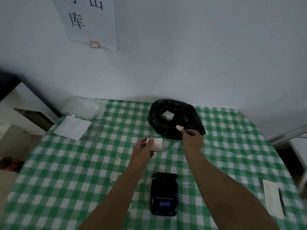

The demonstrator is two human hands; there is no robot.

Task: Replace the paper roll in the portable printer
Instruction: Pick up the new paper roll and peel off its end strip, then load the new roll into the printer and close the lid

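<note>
The black portable printer lies on the green checked tablecloth near the front, between my forearms, its lid hinged open at the far end. My left hand grips a white paper roll above the cloth. My right hand pinches a small pinkish-white piece at the near rim of a black rubbish bag. A white scrap lies inside the bag.
A white sheet and clear plastic packaging lie at the table's far left. A notepad with a pen sits at the right edge. White wall with a paper sign stands behind; furniture flanks both sides.
</note>
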